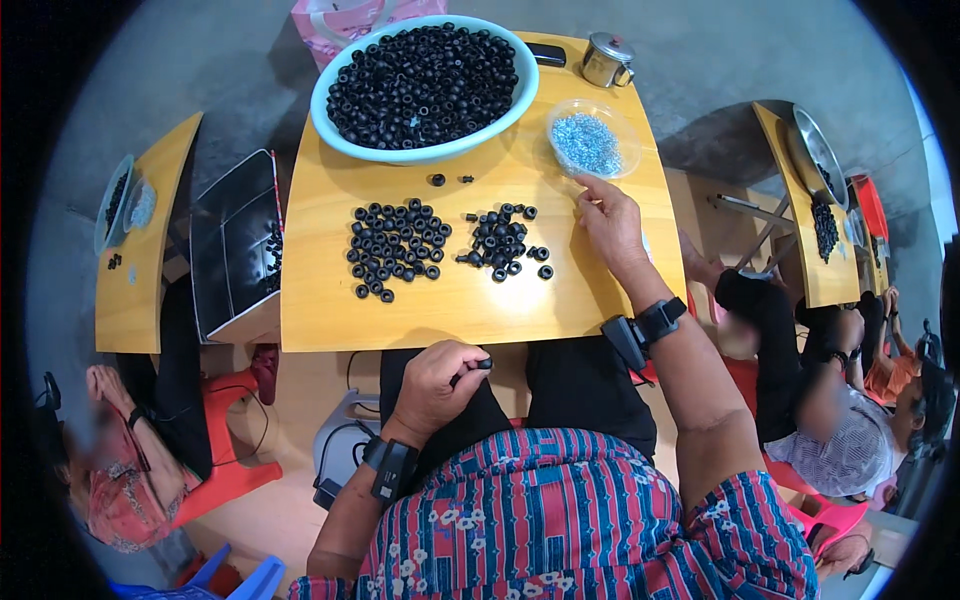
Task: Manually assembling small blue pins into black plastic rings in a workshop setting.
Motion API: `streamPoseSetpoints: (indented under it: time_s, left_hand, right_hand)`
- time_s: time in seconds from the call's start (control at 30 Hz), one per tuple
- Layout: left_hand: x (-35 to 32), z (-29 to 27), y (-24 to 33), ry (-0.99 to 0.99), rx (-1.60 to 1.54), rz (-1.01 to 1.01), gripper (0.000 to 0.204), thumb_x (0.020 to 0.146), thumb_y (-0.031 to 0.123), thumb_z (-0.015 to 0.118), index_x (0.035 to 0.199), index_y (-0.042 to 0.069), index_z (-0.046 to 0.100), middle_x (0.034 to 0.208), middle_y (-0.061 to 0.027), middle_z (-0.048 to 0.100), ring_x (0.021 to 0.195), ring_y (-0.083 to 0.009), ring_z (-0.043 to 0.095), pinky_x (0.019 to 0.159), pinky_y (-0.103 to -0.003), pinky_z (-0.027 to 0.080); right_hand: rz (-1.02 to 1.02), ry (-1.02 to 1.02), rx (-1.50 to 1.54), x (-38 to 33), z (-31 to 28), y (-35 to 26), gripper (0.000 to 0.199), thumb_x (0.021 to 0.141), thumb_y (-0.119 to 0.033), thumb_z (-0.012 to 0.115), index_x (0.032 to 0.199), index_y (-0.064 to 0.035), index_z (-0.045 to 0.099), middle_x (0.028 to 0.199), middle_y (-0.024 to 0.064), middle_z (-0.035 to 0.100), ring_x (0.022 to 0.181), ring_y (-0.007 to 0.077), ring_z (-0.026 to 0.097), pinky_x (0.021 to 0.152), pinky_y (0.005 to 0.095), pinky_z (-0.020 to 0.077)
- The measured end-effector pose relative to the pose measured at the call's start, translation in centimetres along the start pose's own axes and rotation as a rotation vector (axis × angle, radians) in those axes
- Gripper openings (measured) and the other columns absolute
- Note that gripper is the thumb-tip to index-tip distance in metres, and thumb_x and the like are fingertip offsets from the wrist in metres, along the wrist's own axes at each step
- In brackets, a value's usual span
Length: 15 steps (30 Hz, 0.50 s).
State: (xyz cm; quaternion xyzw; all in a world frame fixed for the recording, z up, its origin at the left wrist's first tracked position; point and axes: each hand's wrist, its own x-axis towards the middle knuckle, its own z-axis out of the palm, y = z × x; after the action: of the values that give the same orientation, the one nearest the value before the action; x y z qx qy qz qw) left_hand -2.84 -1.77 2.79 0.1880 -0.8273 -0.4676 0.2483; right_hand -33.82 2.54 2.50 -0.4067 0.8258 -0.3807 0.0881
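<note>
One yellow table (600,310) holds one pale-blue basin (326,130) heaped with black pieces (430,85), two loose clusters (395,250) of similar ones, and one clear dish (627,165) of silvery-blue bits (587,143). The right hand (612,225), fingers loosely bent, is at the dish's near rim (whether it grips anything, I cannot tell). The left hand (436,388), curled tight, pinches one black cap (485,364) just off the table's near edge.

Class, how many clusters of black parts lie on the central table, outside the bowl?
2: left cluster and right cluster, both on the wearer's side of the bowl; none seems hidden.
</note>
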Motion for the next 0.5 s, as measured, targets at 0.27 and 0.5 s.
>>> streamPoseSetpoints:
  time_s: [0.27, 0.5]
  left_hand:
    - [0.1, 0.0, 0.0, 0.007, -0.007, -0.015, 0.016, 0.071, 0.003, 0.069, 0.084, 0.004, 0.062, 0.07, -0.0067, 0.059, 0.061, -0.0189, 0.059, 0.057, -0.028, 0.047]
    - [0.0, 0.0, -0.1, -0.014, 0.032, -0.009, 0.016, 0.073, 0.005, 0.07, 0.086, 0.005, 0.062, 0.071, -0.0061, 0.06, 0.06, -0.0187, 0.059, 0.057, -0.028, 0.048]
  right_hand:
    - [0.205, 0.019, 0.285, 0.5, 0.4, -0.2, 0.035, 0.084, 0.0, 0.058, 0.12, -0.0025, 0.058, 0.083, 0.0024, 0.057, 0.067, 0.0088, 0.054, 0.061, 0.0225, 0.0472]
    - [-0.039, 0.15, -0.132, 1.1, 0.7, -1.6, 0.032, 0.079, -0.007, 0.064, 0.11, -0.0039, 0.063, 0.085, 0.0134, 0.064, 0.072, 0.0228, 0.062, 0.069, 0.0331, 0.0502]
